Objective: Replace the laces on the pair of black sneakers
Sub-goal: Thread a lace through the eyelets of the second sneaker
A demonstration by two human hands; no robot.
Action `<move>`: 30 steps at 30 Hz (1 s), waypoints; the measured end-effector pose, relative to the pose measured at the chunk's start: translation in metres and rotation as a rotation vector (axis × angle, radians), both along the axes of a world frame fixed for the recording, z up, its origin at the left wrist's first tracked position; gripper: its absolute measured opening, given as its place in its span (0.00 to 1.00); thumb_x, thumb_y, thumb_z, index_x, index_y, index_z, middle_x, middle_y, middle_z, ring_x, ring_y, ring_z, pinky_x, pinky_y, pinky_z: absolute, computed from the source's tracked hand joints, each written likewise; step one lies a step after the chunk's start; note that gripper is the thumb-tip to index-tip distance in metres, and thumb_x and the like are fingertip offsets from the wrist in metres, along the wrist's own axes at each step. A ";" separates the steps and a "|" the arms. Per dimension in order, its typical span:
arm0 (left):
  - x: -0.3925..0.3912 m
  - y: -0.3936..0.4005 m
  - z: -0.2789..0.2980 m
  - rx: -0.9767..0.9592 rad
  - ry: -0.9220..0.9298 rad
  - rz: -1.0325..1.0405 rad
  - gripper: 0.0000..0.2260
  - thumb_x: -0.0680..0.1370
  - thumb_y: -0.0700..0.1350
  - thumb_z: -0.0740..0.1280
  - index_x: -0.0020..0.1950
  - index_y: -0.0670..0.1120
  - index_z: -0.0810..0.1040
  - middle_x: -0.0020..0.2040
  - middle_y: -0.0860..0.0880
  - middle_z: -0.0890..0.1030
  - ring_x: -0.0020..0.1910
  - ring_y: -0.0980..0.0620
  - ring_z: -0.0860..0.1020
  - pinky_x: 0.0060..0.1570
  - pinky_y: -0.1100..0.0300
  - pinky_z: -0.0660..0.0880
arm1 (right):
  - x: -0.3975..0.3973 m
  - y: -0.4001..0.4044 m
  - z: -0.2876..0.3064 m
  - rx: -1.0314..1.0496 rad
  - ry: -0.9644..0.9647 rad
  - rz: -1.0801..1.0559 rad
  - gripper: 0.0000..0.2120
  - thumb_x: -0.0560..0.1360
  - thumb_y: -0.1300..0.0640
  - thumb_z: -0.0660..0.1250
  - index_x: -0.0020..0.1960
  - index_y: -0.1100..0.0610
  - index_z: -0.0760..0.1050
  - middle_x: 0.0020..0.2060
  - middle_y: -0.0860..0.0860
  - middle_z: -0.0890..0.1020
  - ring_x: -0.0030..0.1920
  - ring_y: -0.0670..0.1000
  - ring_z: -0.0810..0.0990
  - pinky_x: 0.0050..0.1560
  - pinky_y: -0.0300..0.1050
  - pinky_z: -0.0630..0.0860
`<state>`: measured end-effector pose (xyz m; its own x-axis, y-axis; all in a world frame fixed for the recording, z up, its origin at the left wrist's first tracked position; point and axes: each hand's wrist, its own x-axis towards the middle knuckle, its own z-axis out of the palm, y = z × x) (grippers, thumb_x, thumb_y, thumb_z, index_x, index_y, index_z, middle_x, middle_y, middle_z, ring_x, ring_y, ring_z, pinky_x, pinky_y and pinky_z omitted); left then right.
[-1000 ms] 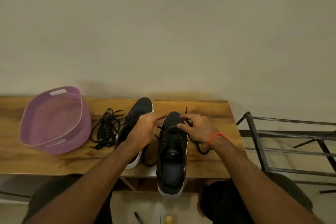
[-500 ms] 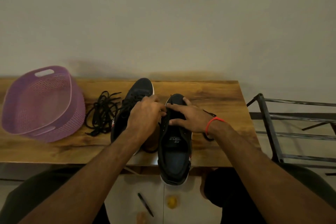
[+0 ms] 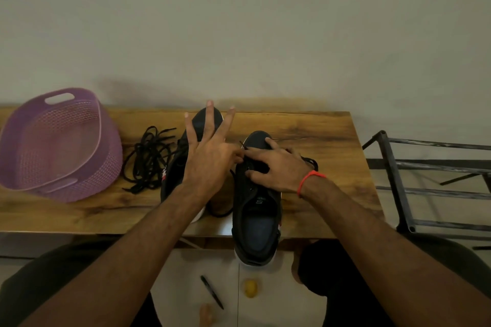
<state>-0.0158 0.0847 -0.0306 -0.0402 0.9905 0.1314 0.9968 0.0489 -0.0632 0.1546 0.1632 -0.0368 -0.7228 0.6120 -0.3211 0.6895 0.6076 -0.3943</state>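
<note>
A wooden table [image 3: 305, 125] stands against a plain pale wall [image 3: 239, 21], beside a black metal rack [image 3: 393, 180].

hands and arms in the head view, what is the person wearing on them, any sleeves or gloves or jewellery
Both hands are bare, with no gloves and no rings that can be made out. The left hand has nothing on its wrist. The right hand has a thin orange-red band around the wrist. Both forearms are uncovered for as far as the frame shows, so no sleeves are in view.
</note>
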 end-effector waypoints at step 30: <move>-0.034 0.001 0.028 -0.361 -0.576 -0.021 0.19 0.84 0.59 0.56 0.42 0.61 0.83 0.44 0.55 0.84 0.52 0.55 0.78 0.66 0.44 0.64 | 0.000 -0.001 0.008 -0.062 -0.006 -0.083 0.26 0.80 0.39 0.61 0.76 0.37 0.60 0.79 0.52 0.61 0.80 0.55 0.50 0.74 0.69 0.54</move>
